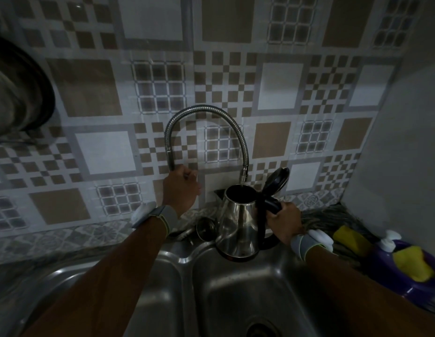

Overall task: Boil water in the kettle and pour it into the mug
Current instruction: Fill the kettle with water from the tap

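I see right hand (pixel 283 221) clenched round the kettle (pixel 238 224) handle, lid open, under the faucet (pixel 206 132) spout. Left hand (pixel 181 190) grasps the tap base.

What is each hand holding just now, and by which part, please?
The right hand grips the kettle by its black handle. The left hand holds the tap's lever at its base.

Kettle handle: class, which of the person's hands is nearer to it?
The right hand is nearer: it grips the kettle handle itself. The left hand is off to the kettle's left, holding the tap lever at the wall.
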Tool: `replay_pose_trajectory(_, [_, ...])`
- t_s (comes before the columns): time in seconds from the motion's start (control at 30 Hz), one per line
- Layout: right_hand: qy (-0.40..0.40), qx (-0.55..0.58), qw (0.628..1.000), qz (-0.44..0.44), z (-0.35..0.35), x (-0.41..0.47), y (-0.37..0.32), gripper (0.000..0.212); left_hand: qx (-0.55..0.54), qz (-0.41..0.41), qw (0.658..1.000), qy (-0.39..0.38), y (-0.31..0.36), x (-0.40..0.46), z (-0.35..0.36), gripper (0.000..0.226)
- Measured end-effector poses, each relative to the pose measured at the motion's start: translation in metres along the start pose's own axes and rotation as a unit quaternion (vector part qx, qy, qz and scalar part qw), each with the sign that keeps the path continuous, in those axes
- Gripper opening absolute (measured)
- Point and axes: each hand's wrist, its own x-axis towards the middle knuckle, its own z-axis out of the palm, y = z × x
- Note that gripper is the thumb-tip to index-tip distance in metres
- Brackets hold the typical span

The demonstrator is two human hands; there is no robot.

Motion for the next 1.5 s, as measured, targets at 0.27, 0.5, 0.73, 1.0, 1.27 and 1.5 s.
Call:
replay_pose_trajectory(0.27, [0.001,-0.005,1.000,-0.002,-0.0015,-0.0020,-0.0020,0.017,-0.032,0.001,0.999,0.003,0.0005,0.0006,0.0009,0.018])
replay_pose_trajectory(0.5, [-0.009,-0.002,1.000,0.009,-0.0015,-0.0019,-0.0018,0.019,-0.041,-0.005,0.999,0.000,-0.0014,0.0017,0.0012,0.020])
replay_pose_trajectory(0.73, [-0.013,0.003,1.000,0.026,-0.0013,-0.0026,-0.0025,0.019,-0.032,0.004,0.999,0.000,-0.0011,0.0013,0.0007,0.022])
replay_pose_trajectory(1.0, [-0.019,0.000,1.000,0.025,-0.0025,-0.0026,-0.0035,0.014,-0.056,0.007,0.998,-0.008,-0.0013,0.0023,0.0010,0.024])
replay_pose_trajectory(1.27, [-0.006,-0.002,1.000,0.015,-0.0016,-0.0031,-0.0037,0.015,-0.054,-0.001,0.999,-0.001,-0.0029,0.0029,0.0005,0.025])
replay_pose_trajectory(1.5, [-0.020,0.004,1.000,0.017,-0.0053,-0.0046,-0.0053,0.015,-0.037,0.001,0.999,-0.004,0.0003,0.0006,-0.0004,0.018])
